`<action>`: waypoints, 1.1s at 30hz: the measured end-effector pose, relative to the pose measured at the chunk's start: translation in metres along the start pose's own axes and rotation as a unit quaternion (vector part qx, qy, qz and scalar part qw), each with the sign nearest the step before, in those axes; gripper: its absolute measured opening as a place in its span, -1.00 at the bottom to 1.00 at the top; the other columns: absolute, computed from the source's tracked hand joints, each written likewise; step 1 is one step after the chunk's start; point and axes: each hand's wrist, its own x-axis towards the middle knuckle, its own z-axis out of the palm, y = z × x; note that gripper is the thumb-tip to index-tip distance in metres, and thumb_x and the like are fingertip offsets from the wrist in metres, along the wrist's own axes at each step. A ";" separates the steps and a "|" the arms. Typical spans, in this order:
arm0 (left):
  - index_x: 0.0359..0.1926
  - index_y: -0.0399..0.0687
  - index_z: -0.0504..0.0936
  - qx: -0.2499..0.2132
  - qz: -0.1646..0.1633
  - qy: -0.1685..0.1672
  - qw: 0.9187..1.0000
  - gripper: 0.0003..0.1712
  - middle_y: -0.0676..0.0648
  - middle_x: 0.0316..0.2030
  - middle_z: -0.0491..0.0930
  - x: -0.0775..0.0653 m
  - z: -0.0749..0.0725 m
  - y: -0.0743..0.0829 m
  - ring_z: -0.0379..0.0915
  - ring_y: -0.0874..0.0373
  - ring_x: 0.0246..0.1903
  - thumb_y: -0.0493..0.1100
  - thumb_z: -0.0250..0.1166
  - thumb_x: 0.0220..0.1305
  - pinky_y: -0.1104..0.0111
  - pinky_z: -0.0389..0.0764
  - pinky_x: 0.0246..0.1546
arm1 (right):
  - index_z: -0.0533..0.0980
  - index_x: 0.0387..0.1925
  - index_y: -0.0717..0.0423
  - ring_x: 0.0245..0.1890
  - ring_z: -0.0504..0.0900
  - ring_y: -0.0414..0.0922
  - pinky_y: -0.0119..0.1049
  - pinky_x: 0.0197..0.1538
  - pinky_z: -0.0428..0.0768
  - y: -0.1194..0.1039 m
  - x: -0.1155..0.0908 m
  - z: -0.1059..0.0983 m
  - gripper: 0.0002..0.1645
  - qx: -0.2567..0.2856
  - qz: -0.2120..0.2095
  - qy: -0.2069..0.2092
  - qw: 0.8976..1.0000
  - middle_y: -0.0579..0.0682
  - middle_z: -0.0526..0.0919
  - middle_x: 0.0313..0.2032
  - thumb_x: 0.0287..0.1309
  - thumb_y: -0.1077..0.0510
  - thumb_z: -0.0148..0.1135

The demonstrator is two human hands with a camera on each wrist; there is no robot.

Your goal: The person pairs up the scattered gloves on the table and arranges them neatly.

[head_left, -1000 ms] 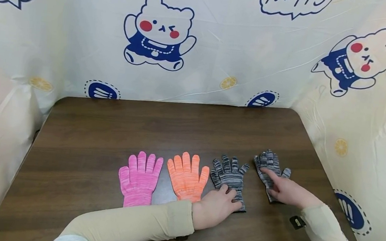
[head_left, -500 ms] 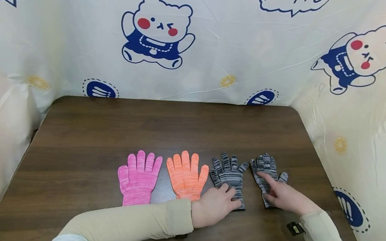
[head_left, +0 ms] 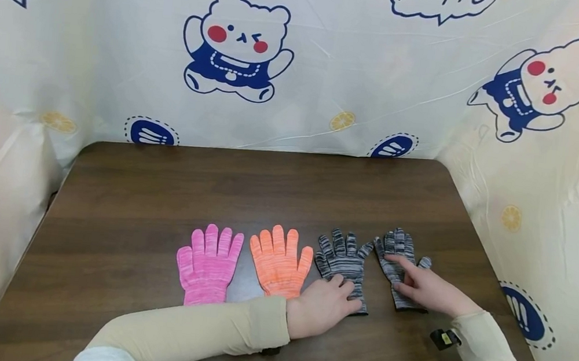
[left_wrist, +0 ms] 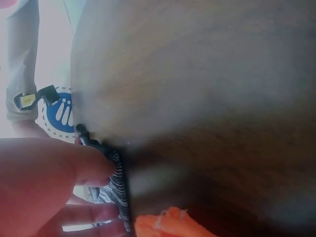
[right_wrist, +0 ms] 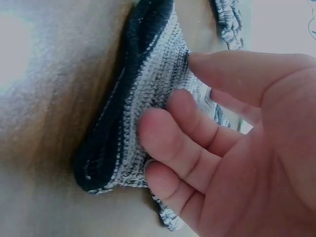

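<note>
In the head view a row of knitted gloves lies flat: a pink glove (head_left: 209, 266), an orange glove (head_left: 281, 264) and two grey-black striped gloves. My left hand (head_left: 321, 308) rests its fingers on the lower part of the left striped glove (head_left: 341, 262). The index finger of my right hand (head_left: 433, 287) is stretched onto the palm of the right striped glove (head_left: 399, 250), whose thumb points right. Up close in the right wrist view, the fingertips touch the knit near its black cuff (right_wrist: 101, 148). A narrow gap parts the two striped gloves.
A dark wood table (head_left: 136, 200) bears everything, with its rounded far edge against a printed cloth backdrop (head_left: 333, 51). Cloth also hangs at both sides. My left sleeve (head_left: 202, 329) lies across the area just below the pink and orange gloves.
My right hand has slid the right striped glove a little left, closer to the other striped glove. My left hand stays in place on its glove.
</note>
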 end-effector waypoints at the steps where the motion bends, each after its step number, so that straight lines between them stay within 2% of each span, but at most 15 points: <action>1: 0.22 0.35 0.62 0.001 0.001 -0.002 1.000 -0.68 0.07 0.04 0.57 0.000 0.000 -0.001 0.49 0.19 -0.03 -0.06 0.24 0.53 0.46 0.62 -0.37 | 0.19 0.55 -0.01 -0.60 0.43 -0.26 -0.32 -0.49 0.46 0.000 0.001 -0.001 -0.25 0.000 -0.005 0.004 1.000 -0.15 0.47 -0.52 0.46 0.10 0.25; 4: 0.24 0.35 0.61 0.004 0.000 -0.005 1.000 -0.67 0.05 0.06 0.56 0.001 0.000 -0.002 0.50 0.18 0.00 -0.05 0.23 0.54 0.44 0.64 -0.28 | 0.21 0.54 0.00 -0.61 0.42 -0.27 -0.31 -0.50 0.46 -0.001 0.002 -0.003 -0.28 -0.007 -0.013 0.014 1.000 -0.16 0.46 -0.53 0.47 0.12 0.24; 7: 0.27 0.36 0.59 0.014 -0.003 -0.012 1.000 -0.66 0.05 0.08 0.56 0.002 0.001 -0.003 0.50 0.15 0.05 -0.04 0.21 0.56 0.35 0.64 -0.09 | 0.24 0.53 0.03 -0.61 0.41 -0.28 -0.31 -0.50 0.45 -0.002 0.004 -0.005 -0.30 -0.021 -0.017 0.029 0.999 -0.17 0.46 -0.53 0.47 0.12 0.23; 11: 0.27 0.40 0.58 0.033 -0.007 -0.018 0.999 -0.66 0.07 0.09 0.55 0.003 0.000 -0.002 0.49 0.14 0.09 -0.02 0.18 0.57 0.24 0.59 0.04 | 0.35 0.44 0.09 -0.60 0.41 -0.29 -0.33 -0.48 0.45 -0.002 0.006 -0.005 -0.40 -0.043 -0.014 0.077 0.996 -0.19 0.48 -0.52 0.46 0.14 0.24; 14: 0.25 0.41 0.59 0.041 -0.007 -0.016 0.999 -0.67 0.07 0.08 0.55 0.002 0.000 0.000 0.50 0.15 0.07 -0.01 0.16 0.57 0.24 0.57 0.02 | 0.42 0.34 0.13 -0.61 0.39 -0.30 -0.33 -0.49 0.43 -0.002 0.006 -0.006 -0.50 -0.057 -0.013 0.122 0.991 -0.20 0.49 -0.52 0.44 0.17 0.25; 18: 0.22 0.38 0.61 0.045 -0.006 -0.001 0.999 -0.70 0.07 0.05 0.56 0.000 0.000 0.001 0.50 0.16 0.04 0.00 0.16 0.58 0.25 0.57 0.00 | 0.48 0.25 0.16 -0.63 0.36 -0.30 -0.33 -0.51 0.40 0.002 0.006 -0.010 -0.58 -0.067 -0.017 0.158 0.985 -0.20 0.46 -0.54 0.42 0.20 0.27; 21: 0.19 0.35 0.63 0.053 -0.011 0.020 0.998 -0.73 0.08 0.03 0.57 -0.001 -0.001 0.004 0.48 0.17 0.01 0.01 0.17 0.58 0.25 0.56 -0.02 | 0.51 0.20 0.18 -0.62 0.36 -0.30 -0.32 -0.51 0.40 0.005 0.006 -0.016 -0.63 -0.067 -0.020 0.171 0.983 -0.18 0.47 -0.53 0.43 0.21 0.26; 25: 0.16 0.35 0.64 0.059 -0.018 0.046 0.997 -0.75 0.11 -0.02 0.57 0.001 -0.003 0.010 0.47 0.19 -0.04 0.02 0.18 0.57 0.30 0.51 -0.11 | 0.57 0.08 0.21 -0.53 0.46 -0.27 -0.29 -0.44 0.47 0.009 0.009 -0.026 -0.73 -0.072 -0.024 0.190 0.979 -0.12 0.62 -0.45 0.42 0.23 0.26; 28: 0.18 0.38 0.62 0.060 -0.011 0.048 0.997 -0.73 0.13 0.00 0.56 0.007 -0.005 0.015 0.47 0.21 -0.03 0.01 0.20 0.55 0.33 0.48 -0.15 | 0.58 0.03 0.21 -0.44 0.55 -0.23 -0.24 -0.36 0.53 0.014 0.014 -0.033 -0.79 -0.077 -0.020 0.199 0.977 -0.06 0.71 -0.35 0.41 0.24 0.26; 33: 0.23 0.44 0.59 0.063 0.016 0.033 0.997 -0.68 0.13 0.06 0.56 0.021 -0.006 0.024 0.46 0.21 0.02 0.03 0.20 0.54 0.33 0.48 -0.12 | 0.57 -0.02 0.22 -0.40 0.60 -0.16 -0.15 -0.31 0.56 0.022 0.026 -0.044 -0.82 -0.087 -0.014 0.205 0.975 -0.01 0.71 -0.33 0.39 0.27 0.26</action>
